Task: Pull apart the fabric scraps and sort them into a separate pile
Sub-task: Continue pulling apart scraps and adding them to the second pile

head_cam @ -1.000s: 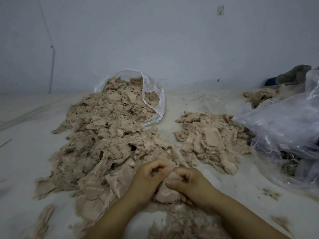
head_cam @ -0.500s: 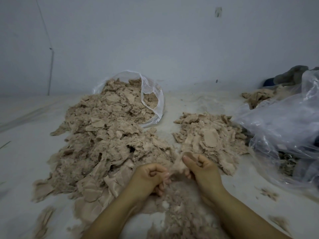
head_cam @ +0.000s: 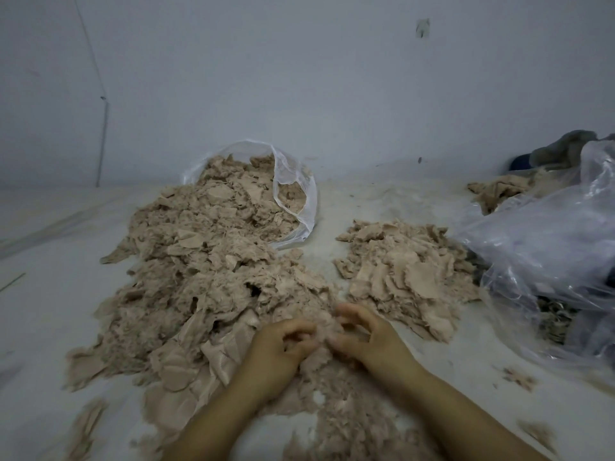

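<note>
A big heap of beige fabric scraps (head_cam: 199, 271) spills from a clear plastic bag (head_cam: 299, 201) across the white surface toward me. A smaller, separate pile of flat beige scraps (head_cam: 402, 271) lies to its right. My left hand (head_cam: 276, 354) and my right hand (head_cam: 369, 337) meet at the near end of the big heap. Both have curled fingers in a fluffy clump of scraps (head_cam: 322, 331) between them. Blur hides the fingertips.
A large crumpled clear plastic bag (head_cam: 549, 261) fills the right side, with more beige fabric (head_cam: 496, 193) and dark cloth (head_cam: 565, 151) behind it. Loose shreds (head_cam: 519, 377) dot the surface near my right arm. A pale wall stands behind.
My right hand had reached toward the small pile with a scrap and has come back to meet my left hand. Both hands now work a fluffy clump at the heap's near end.
</note>
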Demonstrator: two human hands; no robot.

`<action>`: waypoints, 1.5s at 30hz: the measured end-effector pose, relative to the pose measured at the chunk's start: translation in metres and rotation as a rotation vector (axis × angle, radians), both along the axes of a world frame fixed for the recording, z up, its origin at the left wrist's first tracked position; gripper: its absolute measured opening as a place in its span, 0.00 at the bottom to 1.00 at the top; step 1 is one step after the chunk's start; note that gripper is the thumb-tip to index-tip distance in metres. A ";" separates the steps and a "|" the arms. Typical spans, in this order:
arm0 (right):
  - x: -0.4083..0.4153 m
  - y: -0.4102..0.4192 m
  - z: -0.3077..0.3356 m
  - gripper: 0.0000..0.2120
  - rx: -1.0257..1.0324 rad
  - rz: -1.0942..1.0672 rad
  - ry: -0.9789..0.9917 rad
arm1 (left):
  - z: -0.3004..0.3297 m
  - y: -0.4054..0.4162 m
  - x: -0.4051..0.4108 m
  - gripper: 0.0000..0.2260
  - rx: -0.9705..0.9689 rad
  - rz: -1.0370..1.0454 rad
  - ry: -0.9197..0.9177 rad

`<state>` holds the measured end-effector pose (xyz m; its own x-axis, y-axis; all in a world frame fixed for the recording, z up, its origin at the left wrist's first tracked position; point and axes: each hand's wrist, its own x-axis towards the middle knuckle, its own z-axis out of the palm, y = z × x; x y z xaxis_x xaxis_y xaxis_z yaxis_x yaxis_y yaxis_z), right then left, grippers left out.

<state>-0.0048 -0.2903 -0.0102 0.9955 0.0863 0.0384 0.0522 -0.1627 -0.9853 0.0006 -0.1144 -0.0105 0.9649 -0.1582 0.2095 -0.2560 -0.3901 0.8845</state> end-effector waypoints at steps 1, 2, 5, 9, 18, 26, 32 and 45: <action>-0.002 0.000 0.000 0.12 -0.040 0.036 -0.028 | 0.002 -0.001 -0.001 0.13 -0.016 -0.040 -0.037; -0.003 0.001 0.001 0.07 -0.030 0.061 -0.048 | 0.002 -0.002 -0.002 0.14 -0.011 -0.075 -0.077; -0.003 0.000 0.001 0.10 0.072 0.050 -0.093 | 0.003 -0.004 -0.003 0.14 0.021 -0.128 -0.168; -0.005 0.000 0.003 0.06 0.171 0.074 -0.151 | 0.000 -0.002 -0.006 0.18 0.037 -0.260 -0.020; 0.005 -0.021 0.013 0.12 0.410 -0.220 -0.126 | 0.007 0.015 0.002 0.12 0.034 0.031 -0.140; -0.010 0.006 0.003 0.07 0.061 0.171 -0.223 | 0.007 -0.007 -0.008 0.09 -0.122 -0.208 0.022; -0.007 0.004 0.006 0.05 -0.036 0.038 -0.234 | 0.012 -0.004 -0.004 0.12 -0.020 -0.053 -0.133; -0.009 -0.001 0.011 0.23 -0.303 -0.006 -0.223 | 0.007 0.010 0.006 0.15 0.089 0.181 -0.332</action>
